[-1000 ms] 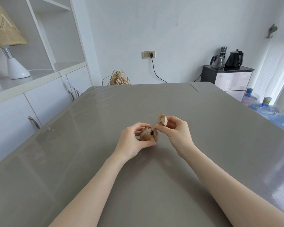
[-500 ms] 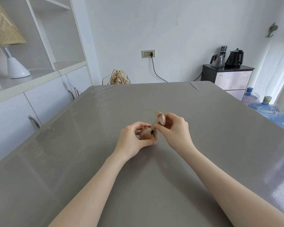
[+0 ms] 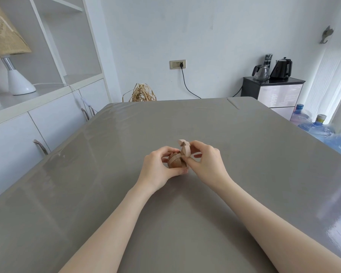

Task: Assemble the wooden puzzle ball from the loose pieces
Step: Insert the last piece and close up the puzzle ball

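The partly built round ball of brown wooden pieces (image 3: 174, 162) is held just above the grey table (image 3: 244, 154) by the left hand (image 3: 158, 166), fingers curled around it, probably to keep the joined parts steady. A pale curved wooden piece (image 3: 185, 148) is pinched by the right hand (image 3: 205, 160) against the ball's upper right side, apparently for insertion. Seams are visible between the ball's segments.

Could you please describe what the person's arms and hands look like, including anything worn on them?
Both arms are bare along all that shows, with no sleeves in view. The left hand and right hand wear no gloves, and no rings, watch or bracelets are visible.
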A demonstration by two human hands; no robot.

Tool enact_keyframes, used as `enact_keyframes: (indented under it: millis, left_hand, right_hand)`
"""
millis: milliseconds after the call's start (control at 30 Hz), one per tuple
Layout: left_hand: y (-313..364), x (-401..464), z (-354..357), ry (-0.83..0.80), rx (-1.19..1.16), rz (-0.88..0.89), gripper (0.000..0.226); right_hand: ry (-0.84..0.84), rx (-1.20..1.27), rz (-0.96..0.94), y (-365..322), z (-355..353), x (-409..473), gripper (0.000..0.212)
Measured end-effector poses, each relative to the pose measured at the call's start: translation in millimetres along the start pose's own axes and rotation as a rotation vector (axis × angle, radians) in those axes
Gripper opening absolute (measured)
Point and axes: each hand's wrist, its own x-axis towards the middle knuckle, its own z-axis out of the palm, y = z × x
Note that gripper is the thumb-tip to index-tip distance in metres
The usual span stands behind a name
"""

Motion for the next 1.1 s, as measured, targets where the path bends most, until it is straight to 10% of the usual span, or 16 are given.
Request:
enact_keyframes:
  millis: [267, 1100]
  left_hand:
    - [-1, 0, 1, 0.004, -0.033, -0.003, 0.050]
    - [8, -3, 6, 0.065, -0.095, 0.148, 0.065]
  right_hand:
    - [-0.357, 0.751, 0.414, 6, -10, 7, 0.055]
    - [-0.435, 0.928, 0.511, 8, -12, 4, 0.048]
